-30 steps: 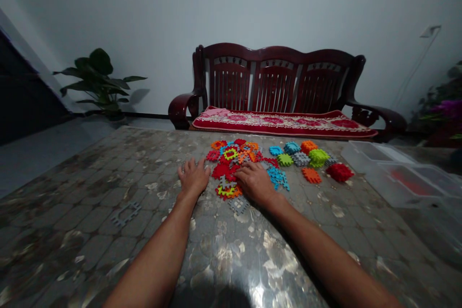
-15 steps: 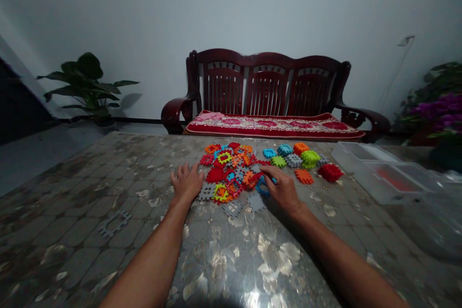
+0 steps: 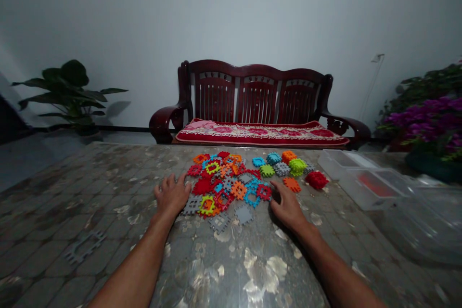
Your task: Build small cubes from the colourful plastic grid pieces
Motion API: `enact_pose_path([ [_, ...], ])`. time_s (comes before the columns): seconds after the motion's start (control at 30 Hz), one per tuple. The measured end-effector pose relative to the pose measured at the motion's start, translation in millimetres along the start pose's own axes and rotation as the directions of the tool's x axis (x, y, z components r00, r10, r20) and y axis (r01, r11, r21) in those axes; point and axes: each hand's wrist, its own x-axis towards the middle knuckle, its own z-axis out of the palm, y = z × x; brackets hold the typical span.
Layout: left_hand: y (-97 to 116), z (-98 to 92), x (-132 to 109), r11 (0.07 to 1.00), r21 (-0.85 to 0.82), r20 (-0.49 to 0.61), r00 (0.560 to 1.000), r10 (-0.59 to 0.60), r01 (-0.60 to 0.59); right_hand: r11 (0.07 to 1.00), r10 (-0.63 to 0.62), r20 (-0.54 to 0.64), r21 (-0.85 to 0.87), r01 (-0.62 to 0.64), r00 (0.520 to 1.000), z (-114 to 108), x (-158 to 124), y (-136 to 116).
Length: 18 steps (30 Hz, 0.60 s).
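My left hand [image 3: 172, 196] rests on the table with its fingers spread, at the left edge of a loose pile of toothed plastic building pieces. Closest to it are a grey window-style piece [image 3: 192, 205] and a red piece [image 3: 202, 186]. On the pile's right side, my right hand [image 3: 288, 206] is open, thumb and index finger apart with nothing visible between them. Just left of those fingertips lies a red square piece with holes [image 3: 263, 191], by a blue ring-shaped piece [image 3: 251, 198]. A flat grey piece [image 3: 244, 214] sits at the pile's front.
Behind my right hand stand sorted stacks, including green [image 3: 298, 167], orange [image 3: 292, 184] and red [image 3: 316, 180] ones. Clear plastic boxes [image 3: 375, 187] stand at the right. A lone grey frame piece [image 3: 85, 246] lies at the left. A wooden bench [image 3: 257, 98] is beyond the table.
My right hand has let go of the red piece, which now lies on the pile, and its fingers have opened. My left hand stays beside the pile. The whole view has shifted slightly.
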Motion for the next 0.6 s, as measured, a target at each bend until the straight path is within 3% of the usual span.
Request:
enact_pose_path([
  [0.27,1.3,-2.3,-1.3,1.0,0.016,-0.027,1.0,0.013,-0.013,0.992,-0.042,0.095,-0.112,0.053,0.995,-3.9,1.7,-3.3],
  [0.47,-0.3,0.0,1.1,1.0,0.018,-0.012,1.0,0.006,-0.006,0.985,-0.082,0.043,-0.15,0.088,0.996,-4.9,-1.4,-12.2],
  [0.6,-1.9,0.5,2.4,1.0,0.01,-0.011,1.0,0.014,-0.014,0.979,-0.111,-0.075,-0.182,0.095,0.991,-8.6,0.0,-18.1],
])
